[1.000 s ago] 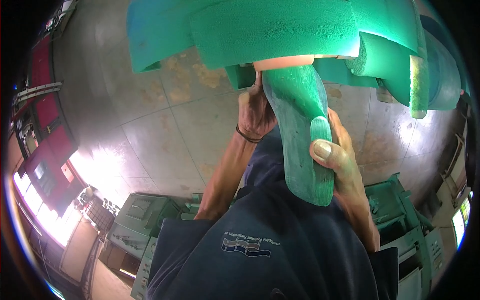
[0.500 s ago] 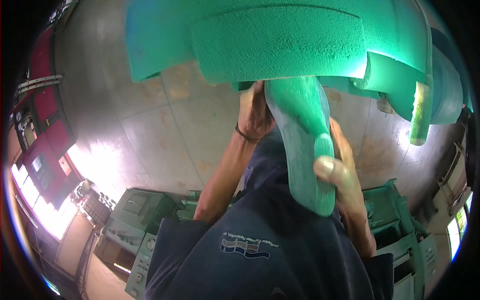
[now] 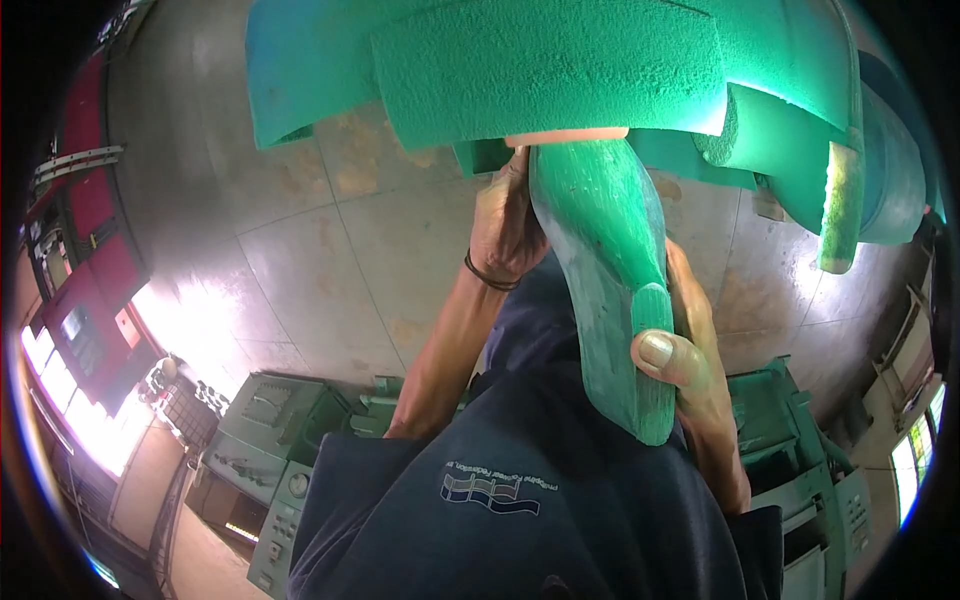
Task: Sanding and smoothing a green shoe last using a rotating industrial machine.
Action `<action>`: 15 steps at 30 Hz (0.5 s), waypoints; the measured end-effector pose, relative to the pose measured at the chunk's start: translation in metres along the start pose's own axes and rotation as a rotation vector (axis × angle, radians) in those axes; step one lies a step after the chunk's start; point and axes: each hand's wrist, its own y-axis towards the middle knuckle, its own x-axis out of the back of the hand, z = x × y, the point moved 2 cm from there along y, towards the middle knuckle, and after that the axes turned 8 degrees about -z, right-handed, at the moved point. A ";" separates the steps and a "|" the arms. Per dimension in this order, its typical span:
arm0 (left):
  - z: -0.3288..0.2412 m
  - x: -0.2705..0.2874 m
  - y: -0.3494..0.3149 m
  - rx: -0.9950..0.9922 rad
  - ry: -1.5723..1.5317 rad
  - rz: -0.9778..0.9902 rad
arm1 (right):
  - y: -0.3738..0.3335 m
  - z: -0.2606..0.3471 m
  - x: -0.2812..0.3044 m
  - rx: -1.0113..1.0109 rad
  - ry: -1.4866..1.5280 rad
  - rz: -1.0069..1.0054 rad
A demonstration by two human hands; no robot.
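Note:
A long, foot-shaped piece (image 3: 605, 270), shaped like a shoe last, slants from under the green hood down toward my chest. Bright green covers its broad far part and a narrow raised strip; its side is duller grey-green. My right hand (image 3: 692, 365) grips the near end, thumb on top and fingers round the far side. Close to the hood, my left hand (image 3: 507, 228) is closed at the far end, its fingertips partly hidden. The piece's tip meets a pinkish-orange strip (image 3: 567, 136) at the hood's lower edge; the contact itself is out of sight.
Overhead, a rough green machine hood (image 3: 550, 65) spans the top, with a drooping flap-like piece (image 3: 839, 205) at right. Green machines (image 3: 270, 425) stand on the left and right (image 3: 765, 425). Grey tiled floor (image 3: 300, 270) lies below; a red cabinet (image 3: 95, 300) is far left.
The foot-shaped piece has turned slightly, and its near end sits a little lower. The pinkish-orange strip now shows under the hood. Both hands keep their grip.

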 end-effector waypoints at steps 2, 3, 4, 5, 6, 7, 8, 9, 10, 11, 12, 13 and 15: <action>0.000 0.003 -0.001 -0.009 0.032 -0.016 | -0.002 0.001 0.000 0.017 0.007 0.009; 0.001 0.009 0.001 0.042 -0.062 0.104 | -0.004 0.002 0.001 0.022 -0.012 0.011; 0.001 0.008 0.001 0.095 -0.156 0.225 | -0.005 0.003 0.002 0.027 -0.032 0.010; 0.001 0.009 0.000 0.096 -0.156 0.225 | -0.006 0.003 0.003 0.027 -0.032 0.010; 0.001 0.009 -0.001 0.099 -0.137 0.217 | -0.007 0.002 0.004 0.020 -0.044 0.024; 0.001 0.009 -0.002 0.100 -0.118 0.206 | -0.008 0.001 0.005 0.012 -0.054 0.040; 0.001 0.009 -0.004 0.100 -0.118 0.205 | -0.009 0.000 0.006 0.011 -0.054 0.041; 0.001 0.009 -0.005 0.097 -0.059 0.175 | -0.010 0.000 0.006 0.008 -0.050 0.043; 0.001 0.008 -0.008 0.096 -0.001 0.147 | -0.013 0.000 0.006 0.004 -0.048 0.043; 0.002 0.001 -0.016 0.099 -0.004 0.143 | -0.018 -0.003 0.008 -0.001 -0.048 0.042; 0.003 -0.010 -0.026 0.074 0.002 0.135 | -0.024 -0.006 0.009 -0.010 -0.011 0.056; 0.003 -0.018 -0.032 0.044 0.005 0.132 | -0.029 -0.006 0.010 -0.014 0.023 0.073; 0.007 -0.021 -0.034 0.035 0.001 0.088 | -0.031 -0.007 0.010 0.000 0.012 0.068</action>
